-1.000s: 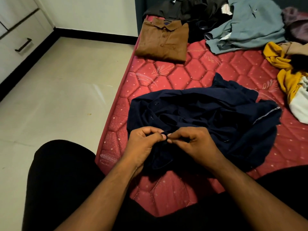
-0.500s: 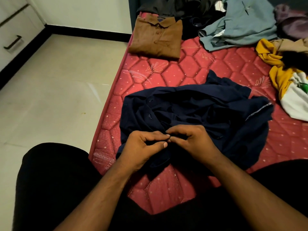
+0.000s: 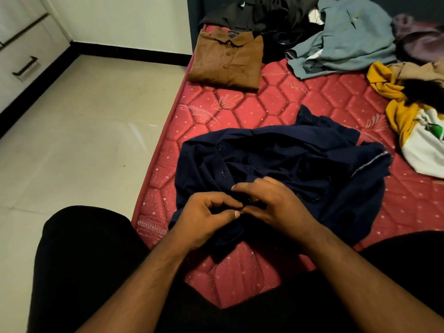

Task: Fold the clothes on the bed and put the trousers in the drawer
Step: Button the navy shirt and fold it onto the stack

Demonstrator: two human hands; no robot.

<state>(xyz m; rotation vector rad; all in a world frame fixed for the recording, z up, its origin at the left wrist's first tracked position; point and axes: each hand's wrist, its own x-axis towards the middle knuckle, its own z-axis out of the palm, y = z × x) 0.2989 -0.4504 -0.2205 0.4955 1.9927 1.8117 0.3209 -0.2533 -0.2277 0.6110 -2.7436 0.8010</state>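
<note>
The red quilted bed (image 3: 276,102) carries the whole job: a brown shirt (image 3: 227,60) lies already folded near its far edge, while a grey-blue shirt (image 3: 343,37), dark garments (image 3: 259,13) behind it and a yellow-and-white heap (image 3: 413,116) at the right edge wait unfolded; I cannot tell which of them are the trousers. Across the floor, the drawer (image 3: 25,68) with its dark handle sits shut at the left. Nearest the person lies the navy button shirt (image 3: 276,164), rumpled, its placket facing up. The step in hand looks like fastening or straightening that placket before folding. The left hand (image 3: 206,217) pinches a bit of the navy cloth between thumb and curled fingers, a narrow grip; the right hand (image 3: 276,203) pinches the cloth just beside it, forefinger lifted. Next, I judge, the shirt must be spread flat, sleeves turned in, then folded. No brand, label or writing can be read anywhere.
</note>
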